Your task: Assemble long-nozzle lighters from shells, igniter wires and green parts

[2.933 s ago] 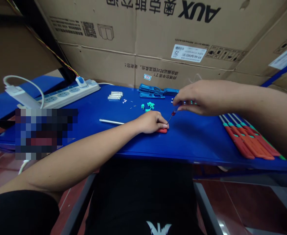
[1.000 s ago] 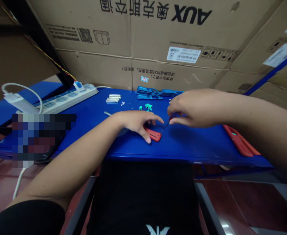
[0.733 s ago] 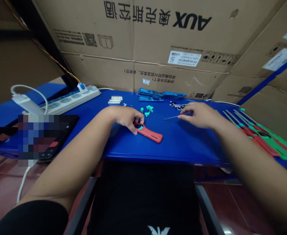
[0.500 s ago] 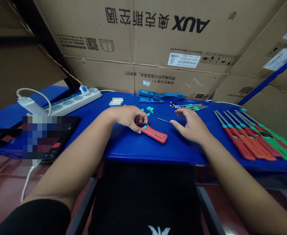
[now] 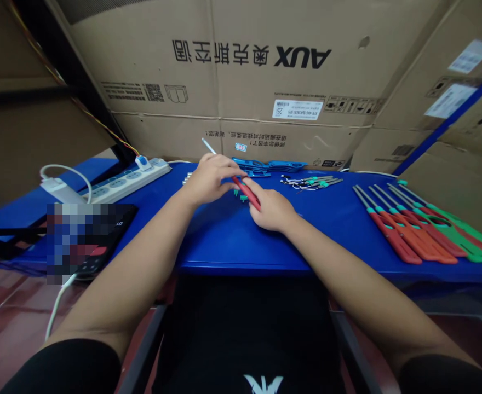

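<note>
Both of my hands are on one long-nosed lighter with a red handle (image 5: pixel 249 194), held above the blue table. My left hand (image 5: pixel 211 178) is closed round its front part, and the pale metal tube (image 5: pixel 208 145) sticks out beyond the knuckles, pointing up and left. My right hand (image 5: pixel 271 209) grips the rear of the handle, fingers along its top. Much of the lighter is hidden by the fingers. Small green plastic parts (image 5: pixel 243 197) lie just under it. Silvery cylinders (image 5: pixel 187 178) are partly covered by my left hand.
Several finished-looking lighters (image 5: pixel 409 232) lie in a row at right. Behind are blue handle shells (image 5: pixel 286 165) and metal tubes with wires (image 5: pixel 317 182). A power strip (image 5: pixel 132 179) and a phone-like device (image 5: pixel 113 230) are at left. Cardboard (image 5: pixel 241 104) walls the back.
My right hand has moved left from beside a thin metal rod onto the red handle. The lighter has been lifted and turned, its tube now showing past my left hand. The rod is no longer visible.
</note>
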Tool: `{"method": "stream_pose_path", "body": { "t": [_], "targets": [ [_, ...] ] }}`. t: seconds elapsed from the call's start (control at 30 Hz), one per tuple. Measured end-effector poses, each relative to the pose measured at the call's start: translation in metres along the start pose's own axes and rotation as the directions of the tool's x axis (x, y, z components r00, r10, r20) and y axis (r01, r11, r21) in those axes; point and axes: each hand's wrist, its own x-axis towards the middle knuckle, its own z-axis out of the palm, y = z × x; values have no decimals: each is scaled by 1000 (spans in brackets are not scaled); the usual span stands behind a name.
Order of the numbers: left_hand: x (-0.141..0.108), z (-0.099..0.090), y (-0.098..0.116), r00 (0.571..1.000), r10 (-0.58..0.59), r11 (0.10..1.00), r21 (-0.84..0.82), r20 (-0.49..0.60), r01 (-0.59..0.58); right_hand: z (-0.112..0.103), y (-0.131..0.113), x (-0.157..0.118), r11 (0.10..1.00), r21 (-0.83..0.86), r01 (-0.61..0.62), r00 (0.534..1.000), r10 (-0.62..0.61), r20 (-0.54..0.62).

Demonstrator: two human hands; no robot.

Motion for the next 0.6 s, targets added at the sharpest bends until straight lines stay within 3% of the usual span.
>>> {"method": "stream_pose_path", "body": {
  "t": [0.07, 0.1, 0.13, 0.2, 0.23, 0.3, 0.4, 0.6],
  "targets": [
    [2, 0, 6, 975, -120, 992, -48, -186, 113, 3, 1, -3, 991, 128, -28, 996, 38, -77],
    [2, 2, 9, 935, -235, 970, -124, -266, 208, 4, 0, -5, 982, 187, -30, 992, 52, -112],
    [3, 4, 11, 881, -367, 924, -228, -298, 308, 5, -1, -6, 973, 231, -23, 988, 57, -143],
    [3, 10, 15, 807, -558, 788, -428, -193, 443, 6, -3, -7, 965, 262, 8, 983, 40, -179],
    [4, 15, 17, 806, -585, 733, -487, -95, 474, 7, -4, -7, 967, 255, 22, 983, 26, -181],
    [4, 24, 22, 844, -534, 705, -529, 42, 472, 10, -4, -5, 974, 223, 28, 985, 11, -172],
    [5, 35, 28, 870, -489, 726, -521, 68, 449, 12, -2, -3, 982, 187, 11, 988, 18, -155],
    [4, 35, 30, 869, -488, 729, -510, 82, 457, 14, 0, -1, 986, 168, 1, 989, 24, -146]
  ]
}}
